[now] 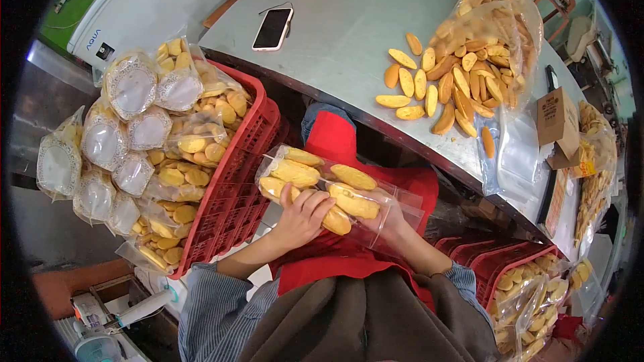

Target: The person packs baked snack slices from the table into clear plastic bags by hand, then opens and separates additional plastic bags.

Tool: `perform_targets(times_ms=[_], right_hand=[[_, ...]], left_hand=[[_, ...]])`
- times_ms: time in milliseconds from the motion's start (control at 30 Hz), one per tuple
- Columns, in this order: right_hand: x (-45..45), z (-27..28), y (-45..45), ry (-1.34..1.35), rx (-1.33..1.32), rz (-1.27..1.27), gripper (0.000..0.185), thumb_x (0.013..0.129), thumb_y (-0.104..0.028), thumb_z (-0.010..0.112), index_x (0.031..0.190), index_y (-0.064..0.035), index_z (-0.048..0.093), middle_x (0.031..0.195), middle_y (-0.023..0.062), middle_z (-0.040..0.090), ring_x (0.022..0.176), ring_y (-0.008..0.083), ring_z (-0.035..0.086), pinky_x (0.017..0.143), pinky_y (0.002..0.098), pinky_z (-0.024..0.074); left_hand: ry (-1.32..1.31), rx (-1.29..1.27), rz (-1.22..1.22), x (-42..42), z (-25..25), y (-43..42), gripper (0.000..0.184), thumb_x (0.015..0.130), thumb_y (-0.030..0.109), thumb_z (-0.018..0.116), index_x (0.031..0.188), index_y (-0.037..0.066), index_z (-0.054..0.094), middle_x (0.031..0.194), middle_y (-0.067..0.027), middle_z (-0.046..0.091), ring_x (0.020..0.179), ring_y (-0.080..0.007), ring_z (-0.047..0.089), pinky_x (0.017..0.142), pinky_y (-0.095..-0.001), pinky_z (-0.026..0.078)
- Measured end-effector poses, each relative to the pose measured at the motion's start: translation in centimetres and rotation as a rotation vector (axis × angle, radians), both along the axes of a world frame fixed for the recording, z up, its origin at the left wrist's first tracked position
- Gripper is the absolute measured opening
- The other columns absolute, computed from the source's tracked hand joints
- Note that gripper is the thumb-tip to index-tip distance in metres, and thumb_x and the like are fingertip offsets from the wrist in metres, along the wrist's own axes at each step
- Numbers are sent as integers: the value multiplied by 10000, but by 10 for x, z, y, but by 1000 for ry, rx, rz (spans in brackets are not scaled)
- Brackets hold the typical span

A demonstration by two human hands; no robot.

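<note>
Two hands: both grasp one clear bag of biscuits (352,200), held crosswise over the lap.
Left hand (302,213): closed on the bag's near side, fingers spread over the plastic and the biscuits under it.
Right hand (392,218): holds the other end; clear plastic lies over part of it, and some fingers are hard to make out.
Biscuits inside: oval, yellow, several showing, some tilted against each other.
Lap: red apron (332,151) beneath the bag, with a dark brown cloth (349,318) nearer the body and striped sleeves (215,302) at both sides.
Left crate (221,208): red, beside the left arm, heaped with packed biscuit bags (131,86), many with a round, lace-edged white panel.
Right crate (479,255): red, partly under the table's edge, with more bagged biscuits (530,302).
Table (342,20): grey top, beyond the knees.
Phone (273,29): dark screen up, on the table's left part.
Large open bag (493,40): lies on the right part, biscuits spilling from its mouth.
Loose biscuits (420,84): scattered before that mouth.
Flat clear bags (520,161): near the table's front edge, just beside an open cardboard box (557,117).
</note>
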State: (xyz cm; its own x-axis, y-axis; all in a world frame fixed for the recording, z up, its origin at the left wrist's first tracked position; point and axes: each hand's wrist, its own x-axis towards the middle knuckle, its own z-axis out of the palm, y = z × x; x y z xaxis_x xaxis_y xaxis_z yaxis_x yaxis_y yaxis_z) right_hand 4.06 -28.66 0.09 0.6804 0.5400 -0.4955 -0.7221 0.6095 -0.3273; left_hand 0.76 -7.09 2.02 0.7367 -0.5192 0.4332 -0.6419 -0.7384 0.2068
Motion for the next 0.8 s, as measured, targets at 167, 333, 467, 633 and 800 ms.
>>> perform_targets(times_ms=[167, 333, 467, 633, 800], right_hand=[[0, 1, -2, -225, 542, 127, 793, 694, -128, 681, 1348, 55, 272, 1376, 186, 357, 1233, 275, 416, 1028, 387, 344], [-14, -14, -1, -229, 282, 168, 778, 743, -128, 702, 1372, 13, 264, 1392, 116, 364, 1259, 231, 392, 1038, 359, 331], [-16, -28, -3, -308, 167, 224, 766, 771, -165, 699, 1379, 0, 262, 1396, 93, 362, 1259, 194, 388, 1037, 338, 327], [25, 9, -39, -720, -48, 583, 708, 813, -182, 644, 1384, 1, 267, 1408, 81, 345, 1294, 185, 318, 1075, 316, 234], [37, -14, -64, -1100, -157, 1153, 681, 845, -163, 607, 1391, 11, 240, 1426, 93, 303, 1304, 173, 262, 1066, 293, 217]], left_hand=[[127, -5, 166, -11, 3, 2, 662, 604, 274, 736, 1207, 376, 484, 1333, -62, 342, 1259, -439, 232, 931, -730, 43], [108, 24, 108, -10, -14, 12, 627, 614, 321, 740, 1179, 445, 499, 1386, -57, 293, 1279, -501, 130, 927, -739, 16], [53, 2, 75, -6, -20, 15, 609, 643, 334, 732, 1186, 467, 489, 1390, -43, 292, 1290, -482, 120, 932, -729, 20], [63, -383, -11, 5, -3, 19, 436, 704, 252, 709, 1095, 189, 527, 1228, -127, 391, 1153, -386, 332, 967, -585, 206], [297, -564, 370, 36, 28, 19, 584, 711, 125, 721, 1198, 9, 420, 1181, -188, 449, 1119, -337, 447, 966, -408, 357]])
